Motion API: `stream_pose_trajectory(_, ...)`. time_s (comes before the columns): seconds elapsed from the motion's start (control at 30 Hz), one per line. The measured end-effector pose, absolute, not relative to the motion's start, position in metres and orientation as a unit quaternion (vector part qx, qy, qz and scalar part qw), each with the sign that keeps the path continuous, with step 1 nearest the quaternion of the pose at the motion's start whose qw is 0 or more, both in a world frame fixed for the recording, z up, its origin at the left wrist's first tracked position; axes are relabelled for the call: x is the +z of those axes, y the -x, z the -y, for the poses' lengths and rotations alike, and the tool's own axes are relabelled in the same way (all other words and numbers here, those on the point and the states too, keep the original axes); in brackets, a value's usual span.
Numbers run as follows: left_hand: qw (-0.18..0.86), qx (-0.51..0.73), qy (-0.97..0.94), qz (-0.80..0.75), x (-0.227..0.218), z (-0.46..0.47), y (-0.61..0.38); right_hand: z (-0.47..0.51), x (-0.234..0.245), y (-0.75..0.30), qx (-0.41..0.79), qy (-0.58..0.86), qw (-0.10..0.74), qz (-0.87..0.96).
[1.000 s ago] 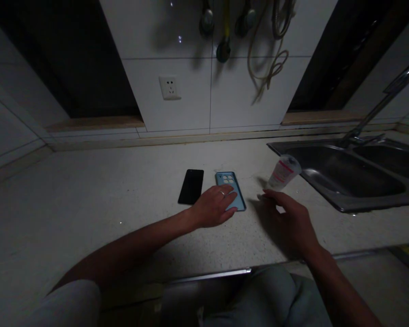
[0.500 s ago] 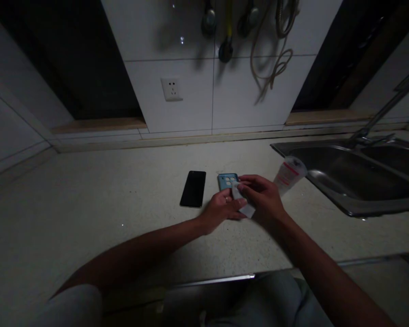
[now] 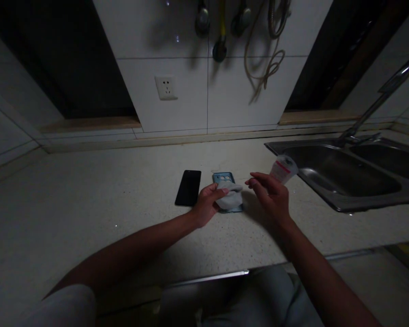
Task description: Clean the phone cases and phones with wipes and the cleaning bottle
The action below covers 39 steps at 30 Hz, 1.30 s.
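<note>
My left hand (image 3: pixel 206 204) grips a small pale cloth or wipe (image 3: pixel 230 198) that lies over a blue phone case (image 3: pixel 224 177) on the pale countertop (image 3: pixel 88 200). Only the case's far end with its camera holes shows. My right hand (image 3: pixel 271 195) hovers just right of the cloth, fingers loosely apart and holding nothing. A black phone (image 3: pixel 188 187) lies flat to the left of the case. A small clear bottle with a pink label (image 3: pixel 283 168) stands tilted just beyond my right hand.
A steel sink (image 3: pixel 341 175) with a tap (image 3: pixel 378 102) is set into the counter at the right. On the tiled back wall are a white socket (image 3: pixel 166 86), hanging utensils (image 3: pixel 220 32) and a coiled cord (image 3: pixel 269 59). The counter's front edge (image 3: pixel 207 276) runs near my lap.
My right hand brought the pale cloth over the blue case, then let go and drew back to the right. My left hand shifted from lying on the case to gripping the cloth.
</note>
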<state>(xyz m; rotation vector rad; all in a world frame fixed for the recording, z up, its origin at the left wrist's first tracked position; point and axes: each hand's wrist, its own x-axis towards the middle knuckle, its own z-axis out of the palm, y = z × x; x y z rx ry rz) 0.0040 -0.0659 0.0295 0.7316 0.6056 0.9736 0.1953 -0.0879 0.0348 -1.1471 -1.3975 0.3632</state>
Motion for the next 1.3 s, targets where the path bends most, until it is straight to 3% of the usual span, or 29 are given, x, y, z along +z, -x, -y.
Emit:
stream_pose_trajectory(0.17, 0.842, 0.391, -0.222, -0.298, 0.033, 0.052, 0.007, 0.092, 0.020, -0.216, -0.055, 0.537, 0.642, 0.544)
stream_pose_trajectory(0.3, 0.855, 0.382, -0.190, -0.296, 0.030, 0.044, 0.015, 0.093, 0.012, -0.234, -0.201, 0.462, 0.711, 0.490)
stream_pose_trajectory(0.47, 0.889, 0.334, -0.222, -0.223, 0.028, 0.045, 0.016, 0.100, 0.024, -0.249, -0.289, 0.495, 0.691, 0.441)
stream_pose_trajectory(0.97, 0.898, 0.307, -0.232, -0.211, 0.024, 0.045, 0.014, 0.082, 0.006, -0.257, 0.117, 0.626, 0.618, 0.461)
stream_pose_trajectory(1.1, 0.902, 0.303, -0.228, -0.206, 0.024, 0.046, 0.013, 0.082, 0.002, -0.257, 0.118, 0.661, 0.561, 0.484)
stream_pose_trajectory(1.3, 0.900, 0.294, -0.261, -0.190, 0.021, 0.046, 0.014, 0.081, -0.001, -0.258, 0.104, 0.649, 0.566, 0.498)
